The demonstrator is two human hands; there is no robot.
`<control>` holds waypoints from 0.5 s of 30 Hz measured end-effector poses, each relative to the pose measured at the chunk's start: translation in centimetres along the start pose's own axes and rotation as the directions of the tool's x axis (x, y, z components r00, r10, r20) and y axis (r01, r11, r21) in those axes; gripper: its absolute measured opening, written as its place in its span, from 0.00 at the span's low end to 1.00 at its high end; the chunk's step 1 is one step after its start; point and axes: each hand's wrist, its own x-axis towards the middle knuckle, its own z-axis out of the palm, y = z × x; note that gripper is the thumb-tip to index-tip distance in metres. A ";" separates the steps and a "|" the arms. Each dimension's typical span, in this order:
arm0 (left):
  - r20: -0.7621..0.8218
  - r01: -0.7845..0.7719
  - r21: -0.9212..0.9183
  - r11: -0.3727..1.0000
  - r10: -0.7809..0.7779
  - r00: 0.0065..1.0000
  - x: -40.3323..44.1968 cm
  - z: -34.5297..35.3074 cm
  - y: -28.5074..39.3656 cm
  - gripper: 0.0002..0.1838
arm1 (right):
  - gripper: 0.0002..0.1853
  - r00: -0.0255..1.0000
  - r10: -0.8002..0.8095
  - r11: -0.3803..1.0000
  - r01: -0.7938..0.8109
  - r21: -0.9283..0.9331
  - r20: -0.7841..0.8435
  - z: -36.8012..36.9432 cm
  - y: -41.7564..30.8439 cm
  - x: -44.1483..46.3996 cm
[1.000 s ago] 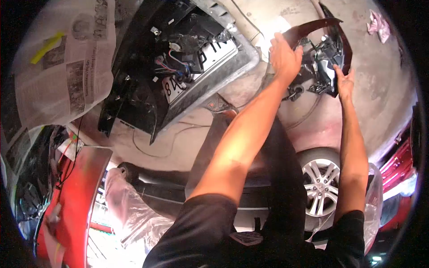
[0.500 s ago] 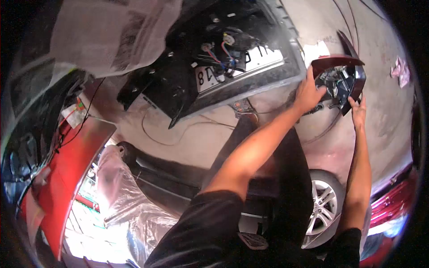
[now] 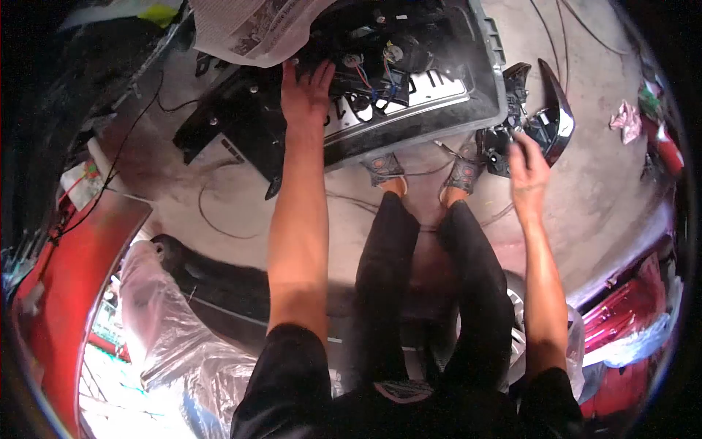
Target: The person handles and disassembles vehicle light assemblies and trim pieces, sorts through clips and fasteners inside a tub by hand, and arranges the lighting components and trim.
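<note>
My left hand (image 3: 306,95) is stretched out with fingers apart at a black plastic panel (image 3: 248,132), near the lower edge of a printed newspaper sheet (image 3: 252,29). Whether the fingertips touch the panel I cannot tell. On the panel lie a white licence plate (image 3: 439,89) and wired lamp sockets (image 3: 393,51). On the right, a car tail light (image 3: 561,121) rests on the floor with its dark inner side up. My right hand (image 3: 529,167) is just below it, fingers extended and slightly blurred, with nothing visible in them.
My feet in dark shoes (image 3: 462,175) stand on the concrete floor (image 3: 241,197), where thin cables run. A red car panel (image 3: 88,271) and clear plastic sheeting (image 3: 175,322) are at the left. A crumpled pink cloth (image 3: 626,122) lies far right. Wrapped red parts (image 3: 629,300) are at lower right.
The tail light, held up between both hands before, now lies on the floor. My left hand has moved left to the black panel; my right hand has come off the light.
</note>
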 end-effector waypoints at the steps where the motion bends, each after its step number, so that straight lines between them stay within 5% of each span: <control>1: 0.119 -0.097 0.204 0.974 0.074 0.990 2.1 -2.4 0.1 0.31 | 0.15 0.994 -0.098 0.995 0.099 -0.010 0.041 1.2 -2.4 1.2; 5: 0.347 -0.395 0.576 0.715 0.224 0.911 4.0 -7.0 0.4 0.24 | 0.22 0.917 -0.341 0.931 0.360 -0.060 0.208 5.1 -9.4 5.6; 7: 0.202 -0.321 0.445 0.836 0.255 0.946 -0.7 -4.8 1.6 0.23 | 0.27 0.851 -0.478 0.847 0.512 -0.143 0.219 6.6 -13.3 7.4; 9: -0.036 -0.159 0.047 0.986 0.161 0.986 -8.0 -1.9 3.3 0.21 | 0.28 0.771 -0.601 0.763 0.631 -0.136 0.210 7.6 -16.4 7.6; 11: 0.008 -0.107 0.018 0.994 0.107 0.994 -14.0 -4.3 3.8 0.20 | 0.27 0.677 -0.723 0.670 0.736 -0.097 0.139 7.9 -19.0 6.3; 15: -0.204 0.033 0.060 0.998 -0.021 0.979 -27.9 -8.3 1.6 0.18 | 0.27 0.651 -0.545 0.711 0.693 -0.121 0.528 3.3 -21.9 -1.2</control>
